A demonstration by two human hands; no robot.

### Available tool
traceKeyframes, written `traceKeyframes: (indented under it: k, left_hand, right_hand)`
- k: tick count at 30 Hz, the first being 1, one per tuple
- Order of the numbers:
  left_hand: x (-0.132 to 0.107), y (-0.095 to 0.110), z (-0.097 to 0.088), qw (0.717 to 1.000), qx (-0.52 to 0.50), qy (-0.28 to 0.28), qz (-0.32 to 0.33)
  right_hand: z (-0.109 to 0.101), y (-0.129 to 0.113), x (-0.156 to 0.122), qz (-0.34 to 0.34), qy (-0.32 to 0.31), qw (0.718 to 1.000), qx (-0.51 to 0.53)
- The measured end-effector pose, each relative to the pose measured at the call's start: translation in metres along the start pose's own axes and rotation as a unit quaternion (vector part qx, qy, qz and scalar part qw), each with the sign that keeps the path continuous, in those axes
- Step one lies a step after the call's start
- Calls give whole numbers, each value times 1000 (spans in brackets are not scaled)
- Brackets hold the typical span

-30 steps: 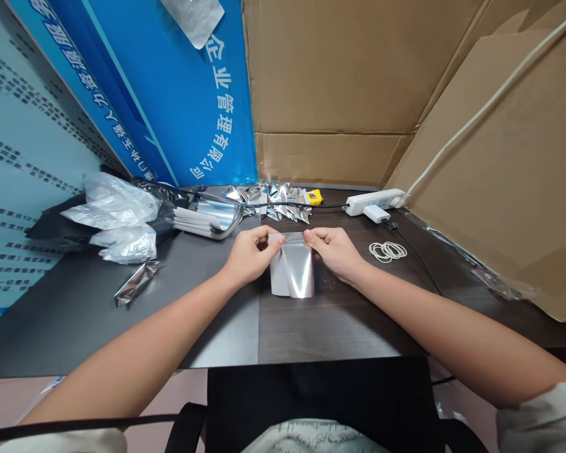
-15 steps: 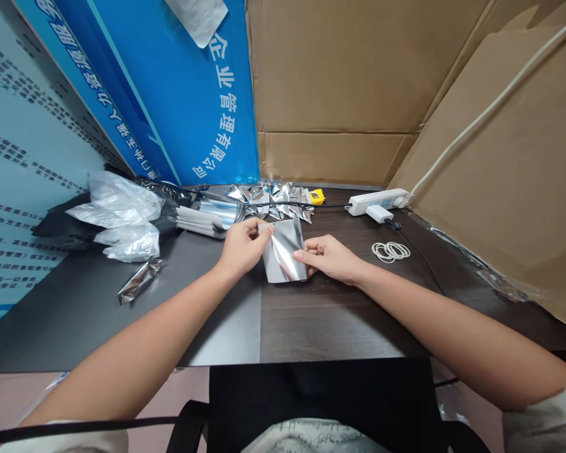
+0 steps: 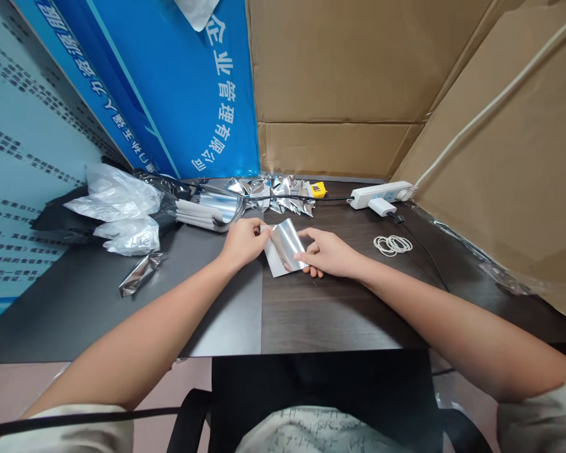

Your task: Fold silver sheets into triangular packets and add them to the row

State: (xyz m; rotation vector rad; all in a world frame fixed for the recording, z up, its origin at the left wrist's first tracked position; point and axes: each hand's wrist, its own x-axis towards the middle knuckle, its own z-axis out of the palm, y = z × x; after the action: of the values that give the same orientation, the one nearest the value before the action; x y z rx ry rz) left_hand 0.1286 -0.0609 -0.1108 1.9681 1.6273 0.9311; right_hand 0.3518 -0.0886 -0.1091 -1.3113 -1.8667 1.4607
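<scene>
While between left hand and right hand, foil pouch lengthwise near-to-far.

pouch: glossy silver foil | table: matt dark wood-grain | wall: matt cardboard

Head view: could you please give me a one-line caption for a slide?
Left hand pinches a silver foil pouch at its corner while right hand holds its edge over the dark table.
</scene>
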Motion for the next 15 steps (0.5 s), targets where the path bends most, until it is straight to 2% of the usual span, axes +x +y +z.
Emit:
traceKeyframes:
  k: [2,3,5,6,9,12,13,15]
  left_hand:
    - [-1,1,3,998,58,-5,11]
    - [-1,2,5,996,85,-10,17]
    - [-3,4,8,990,132,-25,30]
    - [-3,4,10,987,152,-33,38]
    - [-5,7,13,977,200,-53,56]
    - [-7,9,12,969,234,-54,56]
    - [-8,10,11,967,244,-48,54]
    - [-10,13,7,964,256,-38,66]
  right_hand:
    - [2,-4,-3,-21,16,994,-106]
    - [3,-6,-5,-34,18,982,-185]
    - [5,-9,-8,-49,14,942,-332]
    - [6,-10,-9,-49,12,926,-373]
    - [5,-7,-9,-74,22,902,-425]
    - [4,4,-5,-177,31,860,-478]
    - [3,8,-3,-203,24,848,-488]
    - [3,17,1,-221,-6,844,-489]
